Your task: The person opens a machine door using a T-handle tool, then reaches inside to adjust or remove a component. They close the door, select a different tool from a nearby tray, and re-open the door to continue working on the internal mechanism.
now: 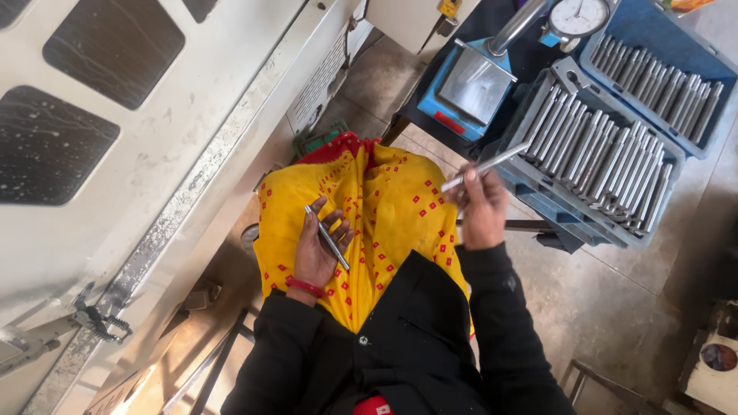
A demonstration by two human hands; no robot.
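Observation:
My left hand (317,250) rests palm up on my lap, over yellow cloth with red dots (388,204), and holds a thin metal rod (327,237) across its fingers. My right hand (480,206) is raised to the right and pinches a second metal rod (486,166), whose far end points toward a grey-blue tray (530,201) filled with several similar rods (596,157) lying side by side. Both arms wear black sleeves. A red bangle is on my left wrist.
A second blue tray (653,27) of rods sits behind the first. A dial gauge (578,15) on a stand with a blue base and steel plate (470,83) stands at top centre. A large off-white machine panel (138,138) fills the left side.

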